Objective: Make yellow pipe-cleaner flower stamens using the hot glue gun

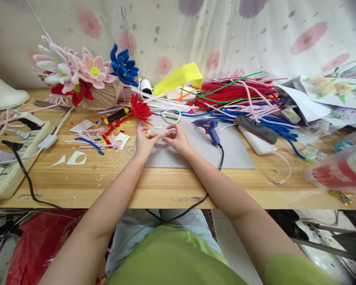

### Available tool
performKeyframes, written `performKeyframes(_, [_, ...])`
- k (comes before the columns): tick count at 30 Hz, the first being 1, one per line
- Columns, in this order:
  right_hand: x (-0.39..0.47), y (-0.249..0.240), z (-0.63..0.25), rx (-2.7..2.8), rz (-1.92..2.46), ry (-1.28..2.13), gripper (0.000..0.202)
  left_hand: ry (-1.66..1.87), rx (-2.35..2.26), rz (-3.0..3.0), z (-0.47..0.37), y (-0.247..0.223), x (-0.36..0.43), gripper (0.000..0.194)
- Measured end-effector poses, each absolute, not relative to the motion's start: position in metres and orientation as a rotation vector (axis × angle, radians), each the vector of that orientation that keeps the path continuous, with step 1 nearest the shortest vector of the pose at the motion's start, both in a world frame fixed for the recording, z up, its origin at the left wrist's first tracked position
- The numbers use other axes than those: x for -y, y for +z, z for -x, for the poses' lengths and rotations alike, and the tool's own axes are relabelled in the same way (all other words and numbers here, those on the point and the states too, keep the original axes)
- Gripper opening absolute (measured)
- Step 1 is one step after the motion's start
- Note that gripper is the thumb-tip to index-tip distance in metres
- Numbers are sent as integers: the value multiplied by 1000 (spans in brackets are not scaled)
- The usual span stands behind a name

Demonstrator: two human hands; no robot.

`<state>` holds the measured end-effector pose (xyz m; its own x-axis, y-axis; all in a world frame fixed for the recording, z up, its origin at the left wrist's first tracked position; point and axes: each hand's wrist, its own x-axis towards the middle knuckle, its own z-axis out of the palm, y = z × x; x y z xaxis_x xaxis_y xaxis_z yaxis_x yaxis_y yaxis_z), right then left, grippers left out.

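Note:
Over the grey cutting mat (237,154), my left hand (146,142) and my right hand (178,139) meet fingertip to fingertip. Both are closed in a pinch on a small yellow piece (162,137), mostly hidden by the fingers, so its exact kind is unclear. Just beyond my hands lie white-handled scissors (171,116). A red fuzzy-stem flower (140,107) is beside my left hand, close to a black and yellow utility knife (117,115). Right of my right hand, a blue glue gun (208,128) rests on the mat, its cord running toward the table edge.
Finished flowers (93,70) fill a basket at the back left. Bundled coloured fuzzy stems (234,95) lie along the back. A phone (256,128) sits on a white power bank (255,141). Scraps litter the left side near a power strip (20,154); a cup (341,170) stands far right.

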<state>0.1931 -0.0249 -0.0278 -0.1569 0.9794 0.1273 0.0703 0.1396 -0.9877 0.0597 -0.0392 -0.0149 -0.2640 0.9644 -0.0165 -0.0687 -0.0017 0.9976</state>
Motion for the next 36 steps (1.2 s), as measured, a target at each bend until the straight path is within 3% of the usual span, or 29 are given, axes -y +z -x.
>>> performKeyframes(7, [25, -26, -192, 1395, 1062, 1229, 42, 1450, -1366, -978, -60, -15, 39, 52])
performKeyframes(12, [23, -7, -224, 1585, 1092, 1287, 30, 1458, -1387, -915, -56, -17, 36, 53])
performKeyframes(16, [29, 23, -278, 1966, 1267, 1361, 22, 1476, -1409, -881, -54, -16, 35, 50])
performKeyframes(21, [36, 46, -342, 2145, 1678, 1357, 36, 1462, -1439, -845, -54, -12, 36, 49])
performKeyframes(25, [35, 40, -360, 2117, 2104, 773, 43, 1448, -1434, -826, -55, -13, 37, 50])
performKeyframes(27, [31, 29, -356, 1984, 2119, 503, 42, 1438, -1429, -826, -55, -14, 36, 51])
performKeyframes(36, [18, -11, -314, 1425, 1839, 614, 39, 1405, -1408, -797, -54, -16, 36, 50])
